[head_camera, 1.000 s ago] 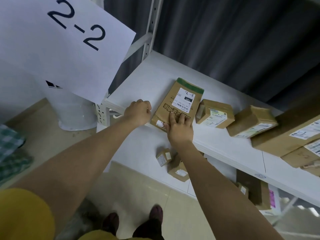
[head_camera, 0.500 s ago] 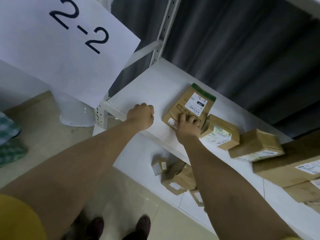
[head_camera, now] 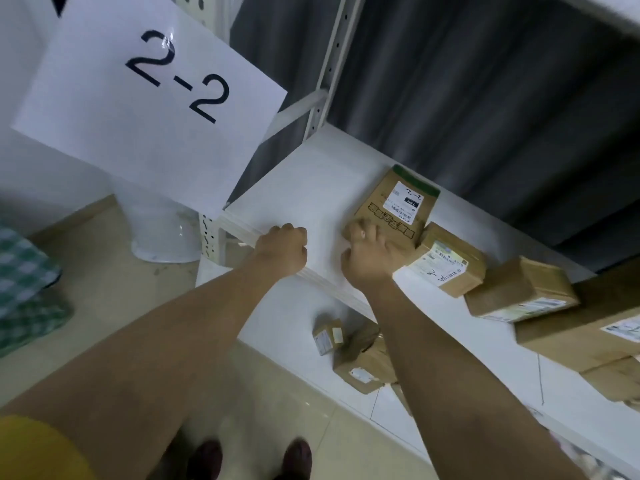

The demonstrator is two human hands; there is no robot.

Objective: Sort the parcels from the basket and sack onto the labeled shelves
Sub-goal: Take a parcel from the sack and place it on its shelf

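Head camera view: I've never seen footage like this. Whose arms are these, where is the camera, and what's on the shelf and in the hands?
There is no machine here. A person wears a wide-angle camera on the head, looking down along both bare arms, with shoes visible at the bottom.

The left hand is curled into a fist at the front edge of the white shelf and seems to hold nothing. The right hand rests on the near end of a flat brown parcel with a green edge; motion blur hides whether the fingers grip it.

Beside it lie more brown boxes, the nearest touching it. A paper sign reads 2-2. A lower shelf holds small parcels.
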